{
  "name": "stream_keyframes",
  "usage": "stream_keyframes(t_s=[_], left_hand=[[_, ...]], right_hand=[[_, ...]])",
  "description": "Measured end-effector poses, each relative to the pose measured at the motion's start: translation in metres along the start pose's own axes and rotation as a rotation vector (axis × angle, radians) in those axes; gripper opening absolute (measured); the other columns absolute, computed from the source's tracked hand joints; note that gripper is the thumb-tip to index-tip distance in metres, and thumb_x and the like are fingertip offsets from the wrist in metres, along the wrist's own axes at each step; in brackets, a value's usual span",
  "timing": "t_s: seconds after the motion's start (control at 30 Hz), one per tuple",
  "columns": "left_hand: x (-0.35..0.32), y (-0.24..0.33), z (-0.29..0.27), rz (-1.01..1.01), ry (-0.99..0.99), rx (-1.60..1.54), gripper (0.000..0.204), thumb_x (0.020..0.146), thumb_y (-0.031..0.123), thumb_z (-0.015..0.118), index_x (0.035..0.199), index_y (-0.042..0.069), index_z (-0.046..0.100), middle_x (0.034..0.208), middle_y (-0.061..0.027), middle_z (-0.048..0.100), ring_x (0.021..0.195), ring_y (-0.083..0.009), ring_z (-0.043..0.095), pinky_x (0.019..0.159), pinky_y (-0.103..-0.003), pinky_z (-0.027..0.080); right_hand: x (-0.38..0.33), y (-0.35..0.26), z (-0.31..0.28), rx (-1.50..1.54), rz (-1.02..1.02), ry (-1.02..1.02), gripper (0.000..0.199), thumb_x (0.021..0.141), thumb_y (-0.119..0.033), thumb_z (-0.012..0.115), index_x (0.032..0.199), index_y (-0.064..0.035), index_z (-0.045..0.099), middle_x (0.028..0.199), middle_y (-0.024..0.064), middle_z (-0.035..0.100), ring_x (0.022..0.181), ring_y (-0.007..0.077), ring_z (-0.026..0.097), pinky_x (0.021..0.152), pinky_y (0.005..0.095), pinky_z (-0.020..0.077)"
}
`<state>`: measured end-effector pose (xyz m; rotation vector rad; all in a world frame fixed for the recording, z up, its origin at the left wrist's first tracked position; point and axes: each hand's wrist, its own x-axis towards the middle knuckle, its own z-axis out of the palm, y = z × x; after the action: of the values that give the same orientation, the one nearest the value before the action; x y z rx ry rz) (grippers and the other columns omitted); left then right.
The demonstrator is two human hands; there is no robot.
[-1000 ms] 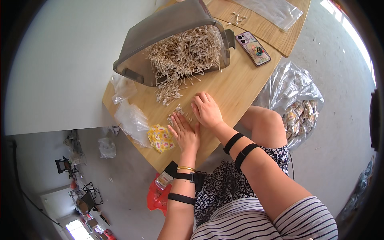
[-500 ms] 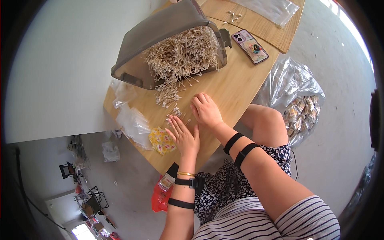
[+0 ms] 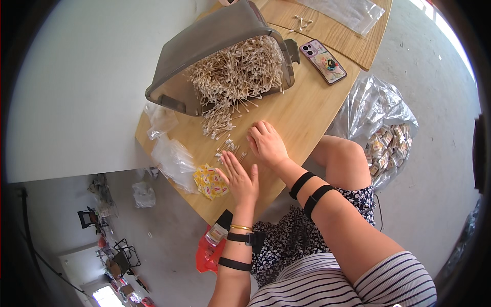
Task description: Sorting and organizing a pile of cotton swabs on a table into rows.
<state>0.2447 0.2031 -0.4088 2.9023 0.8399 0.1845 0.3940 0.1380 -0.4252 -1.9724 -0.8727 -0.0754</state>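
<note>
My left hand (image 3: pixel 240 181) is held over the table with its fingers stretched out and its thumb apart, holding nothing. A small group of loose cotton swabs (image 3: pixel 228 147) lies at its fingertips. To the right, my right hand (image 3: pixel 268 143) rests on the table with fingers curled under; whatever they may hold is hidden. A grey translucent plastic bin (image 3: pixel 204 43) lies tipped on its side beyond both hands. From its mouth a big heap of cotton swabs (image 3: pixel 240 69) spills toward me. Beside my left hand sits a pile of small yellow and white printed slips (image 3: pixel 208 180).
Clear plastic bags (image 3: pixel 174 162) lie along the table's left edge. A phone (image 3: pixel 324 61) in a patterned case is at the right, near a few separate swabs (image 3: pixel 300 23) and a flat clear bag (image 3: pixel 348 14). Below right, a large clear bag (image 3: pixel 381 115) holds many small packets.
The whole view has shifted slightly. Both hands keep nearly the same places over the table, and the swabs look unchanged.
</note>
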Motion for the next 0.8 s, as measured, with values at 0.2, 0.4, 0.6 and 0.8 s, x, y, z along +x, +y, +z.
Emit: stream_keyframes(t_s=[0.2, 0.4, 0.6, 0.8], left_hand=[[0.042, -0.043, -0.004, -0.053, 0.077, 0.026, 0.069, 0.107, 0.045, 0.036, 0.158, 0.0, 0.025, 0.161, -0.0197, 0.034, 0.152, -0.0356, 0.026, 0.124, -0.059, 0.001], [0.046, -0.036, -0.004, -0.027, 0.047, -0.02, 0.059, 0.106, 0.036, 0.04, 0.155, 0.003, 0.034, 0.15, -0.0191, 0.046, 0.142, -0.0349, 0.043, 0.124, -0.061, 0.005], [0.032, -0.028, -0.001, 0.024, 0.077, 0.032, 0.058, 0.104, 0.029, 0.044, 0.154, 0.002, 0.035, 0.148, -0.0173, 0.045, 0.135, -0.0344, 0.049, 0.123, -0.062, 0.007], [0.022, -0.025, 0.001, 0.007, 0.057, 0.037, 0.061, 0.104, 0.029, 0.043, 0.156, 0.001, 0.031, 0.151, -0.0189, 0.042, 0.135, -0.0345, 0.05, 0.124, -0.06, 0.005]], right_hand=[[0.002, -0.008, 0.005, 0.016, -0.012, 0.003, 0.019, 0.09, -0.017, 0.064, 0.104, -0.0048, 0.06, 0.109, 0.0129, 0.058, 0.113, 0.0329, 0.056, 0.101, 0.0418, 0.0462], [0.001, -0.002, 0.002, -0.002, -0.008, 0.015, 0.019, 0.09, -0.017, 0.064, 0.104, -0.0045, 0.061, 0.109, 0.0129, 0.058, 0.114, 0.0326, 0.056, 0.102, 0.0415, 0.0461], [0.001, -0.001, 0.003, 0.001, -0.013, 0.015, 0.019, 0.091, -0.018, 0.063, 0.104, -0.0044, 0.061, 0.109, 0.0136, 0.058, 0.114, 0.0333, 0.055, 0.102, 0.0419, 0.0456], [0.001, -0.004, 0.003, 0.008, -0.015, 0.009, 0.019, 0.092, -0.018, 0.063, 0.105, -0.0042, 0.061, 0.11, 0.0137, 0.058, 0.113, 0.0334, 0.055, 0.101, 0.0421, 0.0459]])
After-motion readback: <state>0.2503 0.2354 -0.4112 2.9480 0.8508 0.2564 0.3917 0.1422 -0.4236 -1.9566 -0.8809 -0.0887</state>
